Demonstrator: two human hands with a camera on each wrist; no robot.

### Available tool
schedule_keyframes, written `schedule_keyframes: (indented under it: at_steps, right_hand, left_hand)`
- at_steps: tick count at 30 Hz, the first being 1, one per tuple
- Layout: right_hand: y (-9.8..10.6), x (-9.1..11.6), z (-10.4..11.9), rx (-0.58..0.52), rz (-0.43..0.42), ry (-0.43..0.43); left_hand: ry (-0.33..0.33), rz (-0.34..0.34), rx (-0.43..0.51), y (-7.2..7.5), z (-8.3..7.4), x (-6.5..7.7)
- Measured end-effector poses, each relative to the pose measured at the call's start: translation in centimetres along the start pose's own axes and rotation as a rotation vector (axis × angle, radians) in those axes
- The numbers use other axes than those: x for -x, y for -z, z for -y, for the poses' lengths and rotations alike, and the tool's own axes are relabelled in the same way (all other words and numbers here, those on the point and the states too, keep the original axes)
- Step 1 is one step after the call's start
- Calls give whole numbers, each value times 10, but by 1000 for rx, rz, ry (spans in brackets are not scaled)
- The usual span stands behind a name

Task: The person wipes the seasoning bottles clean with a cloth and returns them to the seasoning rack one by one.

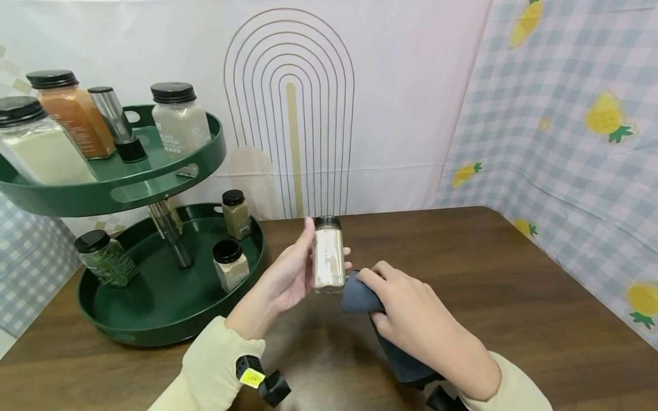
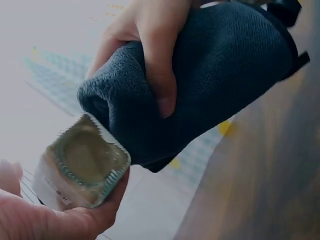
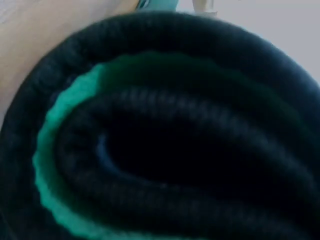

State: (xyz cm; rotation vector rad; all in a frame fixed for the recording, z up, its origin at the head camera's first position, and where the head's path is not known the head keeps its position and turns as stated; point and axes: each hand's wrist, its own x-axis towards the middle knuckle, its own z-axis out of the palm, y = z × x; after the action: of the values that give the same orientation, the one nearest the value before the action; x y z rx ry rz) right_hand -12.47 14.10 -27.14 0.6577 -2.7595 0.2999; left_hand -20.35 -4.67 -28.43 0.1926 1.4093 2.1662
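My left hand (image 1: 290, 277) holds a square glass spice jar (image 1: 329, 257) with a black lid and pale contents, upright over the table, thumb on one side and fingers on the other. Its glass base (image 2: 90, 155) faces the camera in the left wrist view. My right hand (image 1: 411, 308) grips a folded dark blue-grey cloth (image 1: 362, 295), whose front end comes right up to the jar's lower edge. The cloth's lower part hangs beneath the wrist. In the right wrist view, dark cloth folds (image 3: 165, 25) with a green inner layer fill most of the picture.
A two-tier green tray stand (image 1: 180, 319) stands on the left of the brown wooden table (image 1: 493, 297). Its upper tier carries large jars and a metal-and-black cylinder (image 1: 115, 123); small jars (image 1: 231, 265) sit on the lower one. Patterned cloths hang behind and at right.
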Motion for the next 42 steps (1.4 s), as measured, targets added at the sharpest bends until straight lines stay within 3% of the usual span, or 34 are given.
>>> schedule_keyframes:
  at_steps: [4, 7, 11, 15, 19, 24, 32, 37, 39, 42]
  right_hand:
    - [9, 1, -5, -46, -50, -21]
    - [14, 1, -11, -92, -158, -48]
    - [16, -1, -18, -165, -329, -67]
    - [13, -3, -19, -207, -395, -59]
    - [9, -4, -17, -187, -389, -28]
    - [5, -3, -16, -113, -334, 7]
    - [2, -2, -16, 1, -190, 45]
    - [8, -1, -20, 53, -99, 29]
    - [11, -1, -21, 55, -112, 8]
    - [13, -1, -23, 24, -223, -15]
  left_hand:
    - [44, 22, 118, 0, 1, -3]
    - [33, 70, 141, 1, 2, -3]
    - [6, 137, 36, -2, 4, 0]
    - [-28, 161, -99, -6, 6, 2]
    - [-68, 109, -224, -8, 7, 3]
    - [-87, 21, -240, -8, 7, 0]
    - [-140, -118, -121, 0, 4, -4]
    - [-111, -159, 0, 8, 3, -6]
    - [-80, -167, 54, 10, 2, -7]
    - [-38, -154, 118, 12, 2, -9]
